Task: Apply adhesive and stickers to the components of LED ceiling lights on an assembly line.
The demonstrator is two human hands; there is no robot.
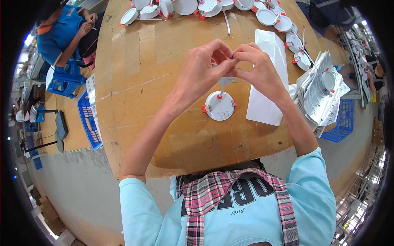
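Note:
A round white downlight (220,112) with red-tipped spring clips lies back side up on the table before me. Its short white cable (223,87) rises from a red grommet toward my fingers. Above it, my left hand (207,63) pinches at the cable's far end, thumb and fingers together. Fingertip to fingertip with it, my right hand (259,67) is pinched closed there too. A tiny dark blue bit (232,56), perhaps a thin wire, shows between the fingertips. The fingers cover most of what they grip. A pale piece partly shows beneath my hands.
A glossy white sheet (264,100) lies right of the downlight. Several more downlights (185,7) crowd the far edge and far right. Stacked printed sheets (318,92) sit at the right edge, a blue crate (342,121) below. Another person (61,39) sits at far left, near a blue basket (87,117).

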